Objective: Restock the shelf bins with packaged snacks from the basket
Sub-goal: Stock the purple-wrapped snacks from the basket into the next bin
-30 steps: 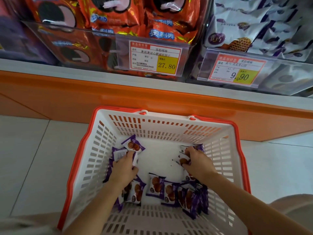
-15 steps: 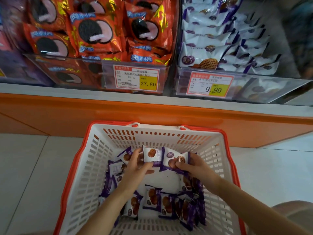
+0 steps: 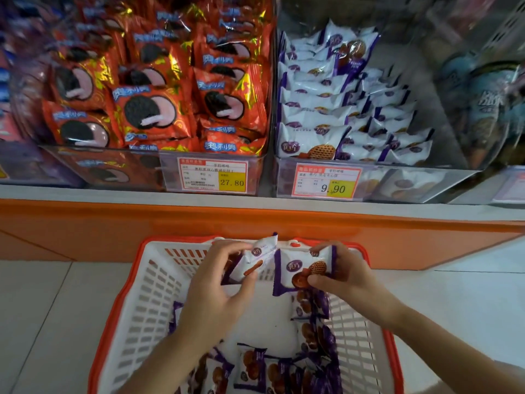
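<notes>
Purple-white packets [image 3: 301,268] in left hand [image 3: 216,282] and right hand [image 3: 345,275], over basket [image 3: 147,285]

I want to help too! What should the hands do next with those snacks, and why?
Probably lift both up to the 9.90 bin: left hand and right hand each hold purple-white packets above the basket, matching that bin's stock.

Floor: pale grey tiles [image 3: 37,322], thin dark grout lines. Shelving unit base: orange plinth [image 3: 99,226] standing on the floor. White shelf ledge [image 3: 85,192] directly above. Lighting even, diffuse.
</notes>
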